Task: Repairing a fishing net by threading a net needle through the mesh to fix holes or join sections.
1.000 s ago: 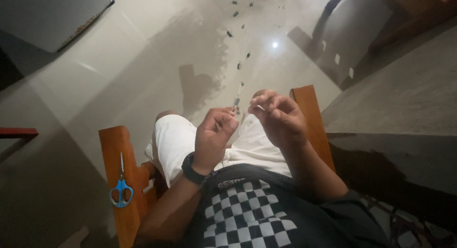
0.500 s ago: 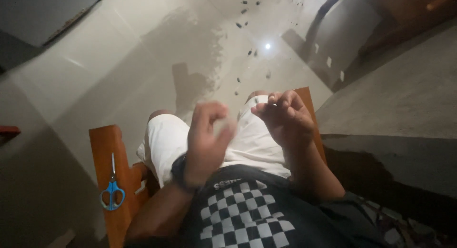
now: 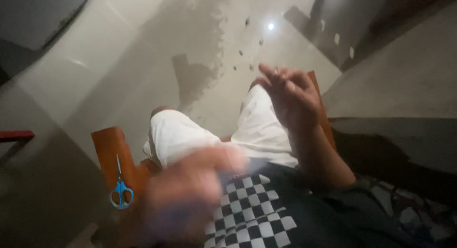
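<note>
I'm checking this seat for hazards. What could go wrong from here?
The blue-handled scissors lie on the orange chair arm, close to the blurred left hand; a careless sweep might knock them off or meet the blades. The right hand is raised over the lap; whether it holds anything is too blurred to tell.

1. The right hand (image 3: 291, 96) is raised in the upper middle of the frame, fingers loosely curled, above the right thigh; whether it pinches anything cannot be told.
2. The left hand (image 3: 190, 191) is a heavy blur in the lower middle, close to the camera; its grip cannot be made out.
3. White shorts (image 3: 181, 133) cover both thighs at centre, with a black-and-white checkered shirt (image 3: 247, 214) below them.
4. Blue-handled scissors (image 3: 121, 191) lie at lower left on the orange chair arm (image 3: 108, 143).
5. Small dark scraps (image 3: 243, 53) dot the pale tiled floor (image 3: 119, 72) at upper centre.
</note>
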